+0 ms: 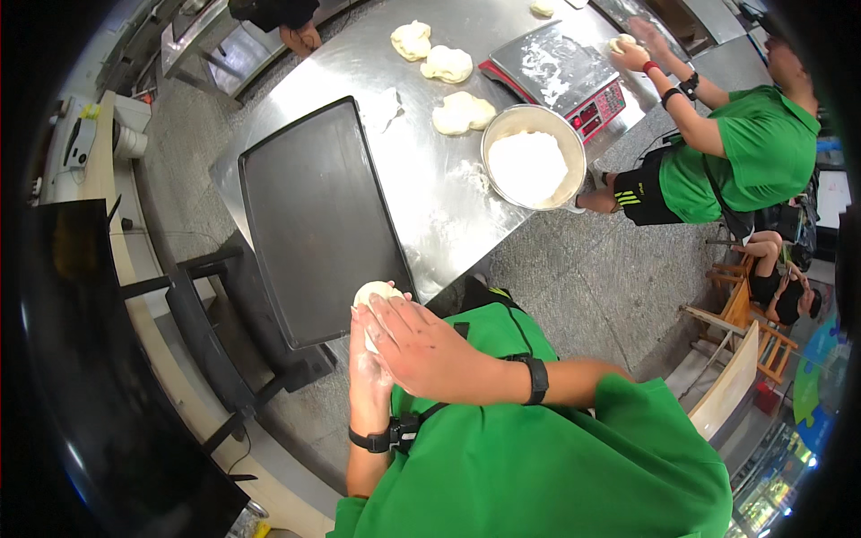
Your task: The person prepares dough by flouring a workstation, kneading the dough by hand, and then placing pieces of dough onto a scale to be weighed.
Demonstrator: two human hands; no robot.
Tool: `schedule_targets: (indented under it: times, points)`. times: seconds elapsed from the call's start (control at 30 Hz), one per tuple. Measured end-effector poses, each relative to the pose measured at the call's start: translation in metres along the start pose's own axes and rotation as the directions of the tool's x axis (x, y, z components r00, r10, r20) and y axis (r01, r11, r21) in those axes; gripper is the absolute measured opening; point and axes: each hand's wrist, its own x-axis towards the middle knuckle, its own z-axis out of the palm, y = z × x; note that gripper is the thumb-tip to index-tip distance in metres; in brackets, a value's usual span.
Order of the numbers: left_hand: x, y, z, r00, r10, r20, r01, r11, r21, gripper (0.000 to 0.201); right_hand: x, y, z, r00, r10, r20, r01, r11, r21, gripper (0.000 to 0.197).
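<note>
A pale, rounded piece of dough [377, 290] sits between my two hands, over the near corner of a black baking tray [318, 215]. My left hand [365, 366] is under and beside the dough, its fingertips showing past the far side. Across the top lies my right hand [429, 351], fingers close together and pressed on the dough, with flour on the skin. Much of the dough and most of my left fingers are hidden beneath my right hand. The tray's flat bottom is bare.
On the steel table [417, 193] lie dough lumps [463, 113], a floury bowl [536, 170] and a red scale [560, 72]. At the right a co-worker [762, 148] in green handles dough. Another person's arm [302, 39] shows at the far left. A dark rack [215, 323] stands left.
</note>
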Motion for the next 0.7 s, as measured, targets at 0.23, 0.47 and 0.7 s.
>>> schedule_targets:
  times: [0.23, 0.47, 0.7]
  points:
    - [0.014, -0.024, -0.061, 0.960, -0.104, -0.260, 0.107, 0.994, -0.003, 0.039, -0.020, 0.029, 0.016, 0.976, 0.114, 0.187, -0.134, 0.986, 0.101, 0.054]
    - [0.000, -0.043, -0.107, 0.933, -0.086, -0.350, 0.128, 0.987, 0.100, 0.061, -0.041, 0.150, 0.066, 0.824, 0.478, 0.305, -0.507, 0.861, 0.021, 0.055]
    - [-0.024, -0.065, -0.167, 0.865, -0.256, -0.432, 0.269, 0.963, -0.031, 0.073, -0.056, 0.236, 0.132, 0.832, 0.468, 0.296, -0.403, 0.879, -0.256, 0.066]
